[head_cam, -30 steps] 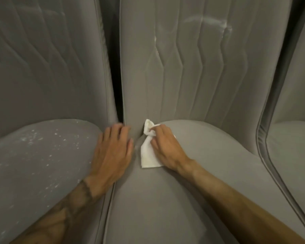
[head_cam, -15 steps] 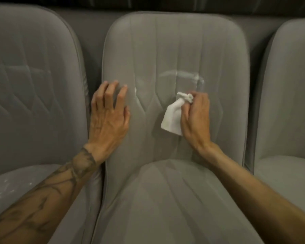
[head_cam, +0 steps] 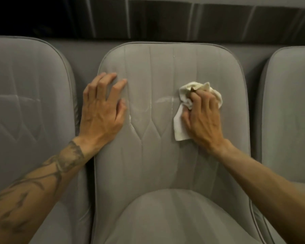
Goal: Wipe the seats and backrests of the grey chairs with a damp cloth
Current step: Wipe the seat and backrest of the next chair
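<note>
Cloth [head_cam: 180, 128] in right hand [head_cam: 203, 118], near backrest [head_cam: 148, 155] edge

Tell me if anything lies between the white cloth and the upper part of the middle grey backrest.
Nothing visible does. The right hand presses the crumpled white cloth straight onto the middle grey fabric backrest, with bare fabric above. The left hand rests on the backrest's left edge, aside.

No text, label, brand, number or sign can be read on the grey chairs [head_cam: 165, 155] or the cloth [head_cam: 180, 127].
</note>
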Available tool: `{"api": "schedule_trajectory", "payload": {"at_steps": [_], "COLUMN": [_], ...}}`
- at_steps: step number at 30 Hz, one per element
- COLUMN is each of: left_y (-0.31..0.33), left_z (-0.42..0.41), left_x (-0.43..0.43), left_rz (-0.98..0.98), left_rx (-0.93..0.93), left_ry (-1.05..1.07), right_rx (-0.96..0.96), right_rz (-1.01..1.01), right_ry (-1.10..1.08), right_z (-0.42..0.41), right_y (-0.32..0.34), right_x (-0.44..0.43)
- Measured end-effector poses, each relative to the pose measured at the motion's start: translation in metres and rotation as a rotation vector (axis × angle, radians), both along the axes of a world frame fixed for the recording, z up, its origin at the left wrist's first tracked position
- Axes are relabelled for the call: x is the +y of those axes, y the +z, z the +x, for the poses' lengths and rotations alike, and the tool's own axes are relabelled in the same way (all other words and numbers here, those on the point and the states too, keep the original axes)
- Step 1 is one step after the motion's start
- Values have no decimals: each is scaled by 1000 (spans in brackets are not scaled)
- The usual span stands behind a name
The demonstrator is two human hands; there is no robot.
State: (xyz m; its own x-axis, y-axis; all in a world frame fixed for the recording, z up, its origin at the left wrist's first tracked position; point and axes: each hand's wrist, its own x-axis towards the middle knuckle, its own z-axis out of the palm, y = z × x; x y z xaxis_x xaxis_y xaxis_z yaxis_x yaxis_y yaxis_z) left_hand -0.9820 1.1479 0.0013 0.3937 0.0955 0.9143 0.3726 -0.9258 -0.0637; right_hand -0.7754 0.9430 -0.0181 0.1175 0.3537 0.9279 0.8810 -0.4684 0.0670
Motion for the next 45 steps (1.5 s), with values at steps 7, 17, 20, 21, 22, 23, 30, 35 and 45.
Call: {"api": "schedule_trajectory", "payload": {"at_steps": [7, 17, 20, 21, 22, 23, 30, 35, 45], "left_y": [-1, -4, -5, -5, -5, -5, -6, -6, -7], "left_z": [0, 2, 3, 3, 3, 3, 5, 5, 5], "left_x": [4, 8, 10, 10, 11, 11, 11, 11, 10], "left_rz": [-29, -38, -32, -30, -27, -26, -7, -8, 0], "left_rx": [9, -38, -46, -49, -49, -45, -38, -42, -44], "left_ry": [-31, -52, -53, -57, -62, -65, -51, -55, -45], "right_rx": [-6, -182, -49, -11, -3, -39, -60, -56, -29], "right_rz": [257, -31, 152, 154, 116, 58, 108, 21, 69], "right_ry": [-190, -129, -225, -244, -235, -209, -202, -183, -158], "right_z": [27, 32, 21, 13, 5, 1, 32, -1, 8], "right_y": [84, 36, 35, 22, 8, -4, 62, -2, 5], "right_x": [28, 8, 22, 27, 29, 27, 13, 22, 29]}}
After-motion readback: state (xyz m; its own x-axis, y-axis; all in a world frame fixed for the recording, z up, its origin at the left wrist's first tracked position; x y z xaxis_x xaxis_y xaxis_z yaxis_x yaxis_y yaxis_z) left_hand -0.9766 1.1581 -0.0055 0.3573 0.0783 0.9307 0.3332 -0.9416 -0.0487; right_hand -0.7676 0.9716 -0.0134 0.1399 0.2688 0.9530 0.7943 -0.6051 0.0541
